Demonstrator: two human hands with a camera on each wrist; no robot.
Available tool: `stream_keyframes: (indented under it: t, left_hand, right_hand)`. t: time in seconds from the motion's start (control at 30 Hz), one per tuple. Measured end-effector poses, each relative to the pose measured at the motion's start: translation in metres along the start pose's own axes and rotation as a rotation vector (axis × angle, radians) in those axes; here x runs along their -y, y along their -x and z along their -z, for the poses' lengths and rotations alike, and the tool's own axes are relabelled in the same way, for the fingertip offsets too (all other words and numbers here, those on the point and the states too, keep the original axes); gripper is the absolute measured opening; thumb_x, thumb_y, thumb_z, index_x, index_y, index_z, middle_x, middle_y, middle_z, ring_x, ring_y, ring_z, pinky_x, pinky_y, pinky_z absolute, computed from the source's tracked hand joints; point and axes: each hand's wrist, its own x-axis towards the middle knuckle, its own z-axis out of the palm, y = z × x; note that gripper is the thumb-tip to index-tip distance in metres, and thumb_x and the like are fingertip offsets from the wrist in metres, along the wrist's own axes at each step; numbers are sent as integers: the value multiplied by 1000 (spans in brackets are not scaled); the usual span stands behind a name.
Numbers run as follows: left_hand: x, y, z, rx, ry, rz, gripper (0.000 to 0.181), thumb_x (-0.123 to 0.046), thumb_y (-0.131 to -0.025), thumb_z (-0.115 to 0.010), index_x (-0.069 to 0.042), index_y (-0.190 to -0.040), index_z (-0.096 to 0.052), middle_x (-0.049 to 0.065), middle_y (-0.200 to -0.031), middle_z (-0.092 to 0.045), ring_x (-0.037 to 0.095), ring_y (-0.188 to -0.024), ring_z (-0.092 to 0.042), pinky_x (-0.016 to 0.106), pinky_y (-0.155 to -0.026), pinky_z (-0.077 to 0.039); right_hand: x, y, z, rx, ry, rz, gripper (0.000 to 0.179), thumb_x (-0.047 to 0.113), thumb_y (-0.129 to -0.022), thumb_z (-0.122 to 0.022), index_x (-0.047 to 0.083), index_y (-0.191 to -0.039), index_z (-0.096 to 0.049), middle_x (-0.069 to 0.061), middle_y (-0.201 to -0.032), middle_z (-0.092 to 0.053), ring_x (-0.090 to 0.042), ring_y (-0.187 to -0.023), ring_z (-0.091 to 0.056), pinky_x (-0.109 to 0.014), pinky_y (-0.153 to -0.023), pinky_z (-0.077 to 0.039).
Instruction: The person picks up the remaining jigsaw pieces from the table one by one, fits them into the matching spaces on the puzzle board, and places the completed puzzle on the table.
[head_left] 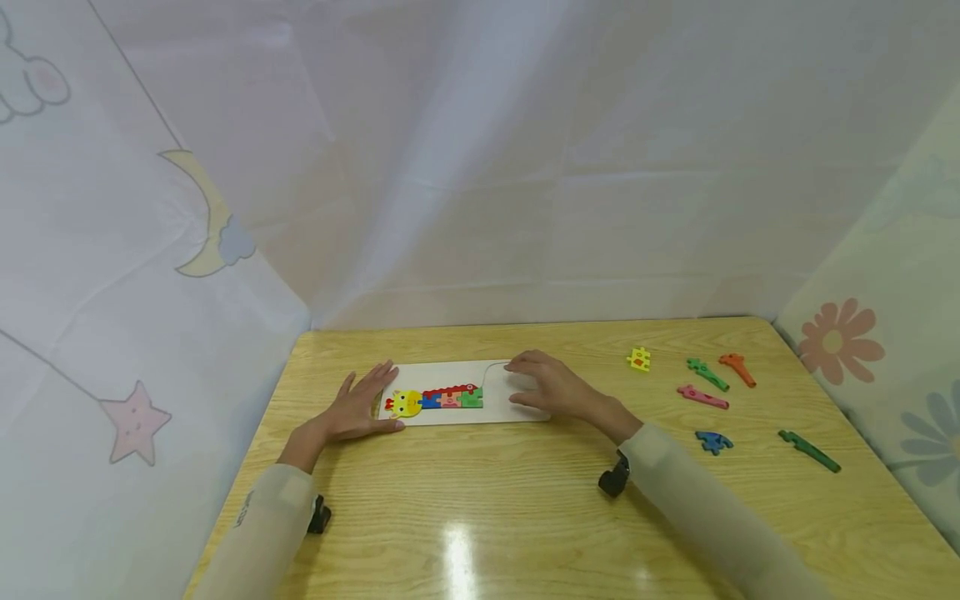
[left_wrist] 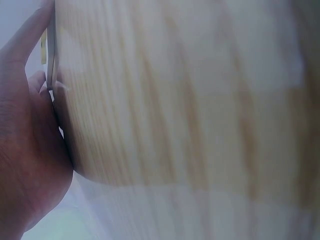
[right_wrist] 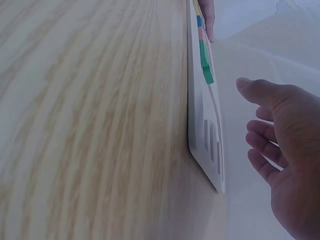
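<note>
White rectangular board (head_left: 497,410) lies on the wood-grain table (head_left: 405,492), bearing a row of coloured giraffe puzzle pieces (head_left: 450,400). Left hand (head_left: 356,408), fingers extended, touches its left end. Right hand (head_left: 553,385), relaxed and empty, is at its right end. Judgement: steady the board; avoid nudging joined pieces.

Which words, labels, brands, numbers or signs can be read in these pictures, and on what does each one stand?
None can be read for certain.
Left sleeve: small dark marks like lettering, too blurred to read.
Puzzle pieces: some bear tiny marks, too small to tell whether they are signs.
</note>
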Motion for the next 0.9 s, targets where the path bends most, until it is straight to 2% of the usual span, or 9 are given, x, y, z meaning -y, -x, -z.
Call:
stream_keyframes:
  t: [0.2, 0.47, 0.63, 0.9]
  left_hand:
    - [1, 0, 0, -1, 3, -12, 110, -66, -90, -72, -6, -169, -23, 18, -177, -14, 42, -162, -10, 74, -123, 5]
    - [-2, 1, 3, 32, -30, 31, 110, -64, -91, -72, -9, -170, -20, 14, -178, -11, 39, -164, -8, 71, -125, 6]
    - [-4, 1, 4, 47, -27, 42, 109, -62, -91, -73, -10, -171, -19, 13, -178, -10, 37, -164, -7, 70, -126, 6]
    - [-4, 0, 4, 36, -14, 36, 109, -59, -91, -75, -10, -171, -19, 13, -178, -10, 37, -164, -8, 69, -126, 8]
  right_hand:
    - [-1, 6, 7, -14, -7, 2, 53, 25, -93, -84, -3, -135, -69, -16, -132, -68, -35, -124, -63, -53, -103, -56]
    - [-8, 14, 10, -31, 18, 19, 53, 26, -92, -85, -2, -134, -70, -16, -131, -69, -34, -123, -64, -53, -103, -56]
    - [-10, 18, 12, -5, 29, 0, 54, 27, -92, -85, -3, -135, -69, -16, -131, -69, -35, -123, -64, -54, -104, -55]
    - [-14, 26, 18, 8, 36, -8, 57, 26, -91, -86, -3, -136, -68, -16, -131, -69, -34, -123, -65, -53, -103, -56]
